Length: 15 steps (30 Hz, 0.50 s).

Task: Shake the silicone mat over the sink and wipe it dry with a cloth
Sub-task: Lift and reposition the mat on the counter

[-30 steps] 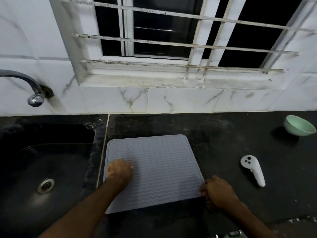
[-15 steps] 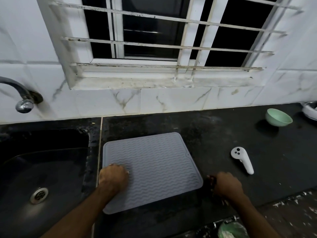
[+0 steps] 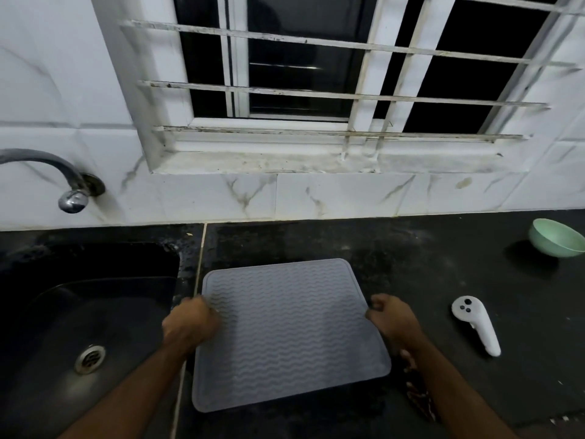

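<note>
grey wavy-ribbed silicone mat (image 3: 289, 331), flat, square

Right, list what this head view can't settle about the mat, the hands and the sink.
- Left hand grip on the grey wavy-ribbed silicone mat: fingertips hidden under the knuckles.
- Right hand: fingers curled at the mat's right edge; the hand's back hides whether they pinch it.
- Mat's wetness: dim light, too fine to tell.
- Black sink: left part cut off by the frame edge.
- Drying cloth: none clearly visible; a dark patterned shape under the right forearm is unclear.
</note>
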Motion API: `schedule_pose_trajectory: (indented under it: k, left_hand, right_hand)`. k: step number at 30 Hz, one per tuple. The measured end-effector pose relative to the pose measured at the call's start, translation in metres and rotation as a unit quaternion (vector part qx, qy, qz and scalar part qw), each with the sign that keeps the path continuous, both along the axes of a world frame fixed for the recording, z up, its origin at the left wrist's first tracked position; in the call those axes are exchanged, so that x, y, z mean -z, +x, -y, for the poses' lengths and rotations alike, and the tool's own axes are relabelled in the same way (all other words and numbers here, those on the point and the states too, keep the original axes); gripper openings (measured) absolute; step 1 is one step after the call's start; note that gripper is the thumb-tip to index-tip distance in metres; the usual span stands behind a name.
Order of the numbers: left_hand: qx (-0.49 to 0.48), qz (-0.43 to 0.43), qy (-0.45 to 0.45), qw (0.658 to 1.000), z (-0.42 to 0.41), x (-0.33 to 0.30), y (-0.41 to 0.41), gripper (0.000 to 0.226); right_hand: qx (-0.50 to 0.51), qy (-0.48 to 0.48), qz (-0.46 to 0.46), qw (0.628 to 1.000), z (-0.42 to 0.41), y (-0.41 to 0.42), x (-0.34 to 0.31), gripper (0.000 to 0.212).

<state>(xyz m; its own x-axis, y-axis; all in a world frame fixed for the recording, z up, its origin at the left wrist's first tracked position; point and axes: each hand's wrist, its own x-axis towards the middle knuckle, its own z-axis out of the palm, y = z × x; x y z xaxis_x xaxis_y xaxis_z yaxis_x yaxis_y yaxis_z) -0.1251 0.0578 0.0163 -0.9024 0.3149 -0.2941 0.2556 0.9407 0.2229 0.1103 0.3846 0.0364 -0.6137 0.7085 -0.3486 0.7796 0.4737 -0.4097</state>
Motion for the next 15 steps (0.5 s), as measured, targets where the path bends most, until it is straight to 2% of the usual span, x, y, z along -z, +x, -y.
schedule_pose_trajectory:
  k: [1,3,4,9,12,15]
  left_hand:
    - [-0.023,0.026,0.01,0.999,0.001,0.001,-0.003,0.044]
    - [-0.059,0.059,0.027,0.996,0.0,0.003,-0.006,0.048]
    - [-0.074,0.069,0.036,0.994,0.0,0.004,-0.008,0.049]
    - [-0.132,0.111,0.102,0.98,0.001,0.013,-0.02,0.044]
    - [-0.161,0.118,0.167,0.965,-0.004,0.024,-0.028,0.035]
    - [-0.18,0.117,0.196,0.957,-0.013,0.031,-0.034,0.037]
  right_hand:
    - [0.004,-0.014,-0.006,1.0,-0.002,-0.011,0.005,0.005]
    - [0.016,-0.036,-0.006,0.999,-0.009,-0.028,0.018,0.029]
    - [0.022,-0.041,-0.008,0.999,-0.012,-0.034,0.023,0.035]
    - [0.102,-0.077,-0.064,0.99,-0.032,-0.048,0.045,0.04]
    - [0.152,-0.142,-0.114,0.972,-0.042,-0.054,0.052,0.03]
    - [0.172,-0.198,-0.155,0.953,-0.049,-0.066,0.051,0.017]
